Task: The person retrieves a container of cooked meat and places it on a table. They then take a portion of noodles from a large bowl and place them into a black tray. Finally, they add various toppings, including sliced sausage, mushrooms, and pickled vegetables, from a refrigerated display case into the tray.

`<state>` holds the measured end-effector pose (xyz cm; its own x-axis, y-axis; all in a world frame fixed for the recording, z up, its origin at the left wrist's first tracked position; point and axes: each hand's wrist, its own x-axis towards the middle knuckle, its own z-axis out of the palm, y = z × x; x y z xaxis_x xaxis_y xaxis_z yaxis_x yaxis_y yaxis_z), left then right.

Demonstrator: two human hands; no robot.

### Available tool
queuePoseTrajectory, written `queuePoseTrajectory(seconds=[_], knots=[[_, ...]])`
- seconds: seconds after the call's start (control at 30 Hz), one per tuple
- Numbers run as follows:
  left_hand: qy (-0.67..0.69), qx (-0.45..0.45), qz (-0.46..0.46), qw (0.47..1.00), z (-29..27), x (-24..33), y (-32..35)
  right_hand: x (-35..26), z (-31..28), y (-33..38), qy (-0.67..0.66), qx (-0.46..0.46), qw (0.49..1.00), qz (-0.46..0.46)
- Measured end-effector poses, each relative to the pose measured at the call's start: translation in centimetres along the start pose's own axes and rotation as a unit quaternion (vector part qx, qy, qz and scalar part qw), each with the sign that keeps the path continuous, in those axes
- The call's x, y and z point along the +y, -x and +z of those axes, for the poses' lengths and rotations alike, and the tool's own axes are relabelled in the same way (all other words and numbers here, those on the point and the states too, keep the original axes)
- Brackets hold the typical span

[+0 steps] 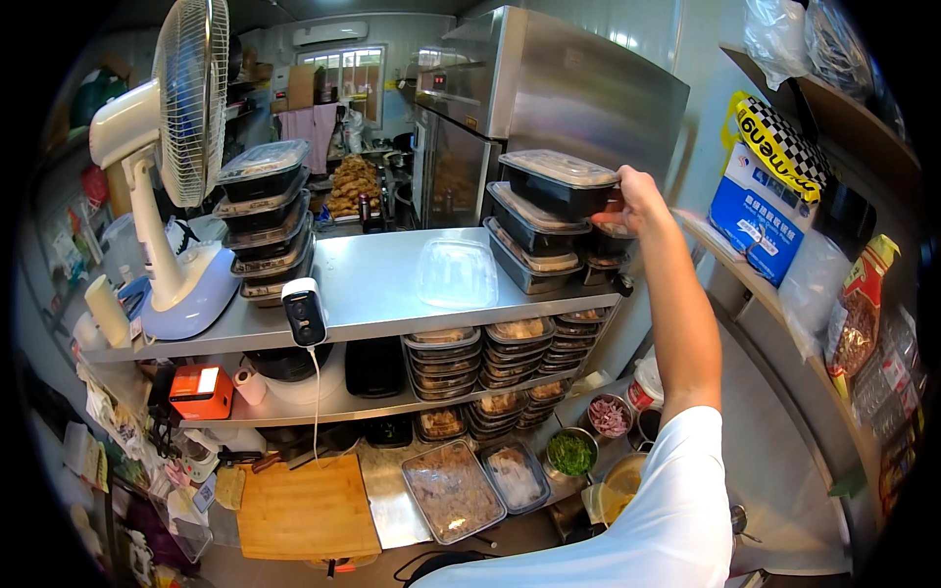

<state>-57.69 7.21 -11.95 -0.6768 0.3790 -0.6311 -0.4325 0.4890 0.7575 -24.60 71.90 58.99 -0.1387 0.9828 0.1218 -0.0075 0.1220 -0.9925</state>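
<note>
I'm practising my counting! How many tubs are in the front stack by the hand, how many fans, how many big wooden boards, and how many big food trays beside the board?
Tubs in the front stack, by the right hand: 3
Fan: 1
Wooden board: 1
Food trays beside the board: 2
Total: 7

Left of the lid (457, 274) on the upper shelf (365, 267): 1 container stack (267, 218), then the electric fan (192, 108); right: further meal containers (541, 231); behind: refrigerator (588, 93).
</note>
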Motion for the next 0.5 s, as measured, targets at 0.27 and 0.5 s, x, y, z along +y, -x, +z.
queuePoseTrajectory(seconds=[0.27, 0.5], knots=[[0.073, 0.084, 0.061, 0.992, -4.5, -6.9, 6.7, 1.4, 2.9, 6.0, -0.078, -0.086, 0.975, -0.191], [0.357, -0.513, 0.126, 0.77, 7.4, 21.4, 16.2, 18.8, 8.2, 19.5, 0.054, -0.293, 0.94, -0.163]])
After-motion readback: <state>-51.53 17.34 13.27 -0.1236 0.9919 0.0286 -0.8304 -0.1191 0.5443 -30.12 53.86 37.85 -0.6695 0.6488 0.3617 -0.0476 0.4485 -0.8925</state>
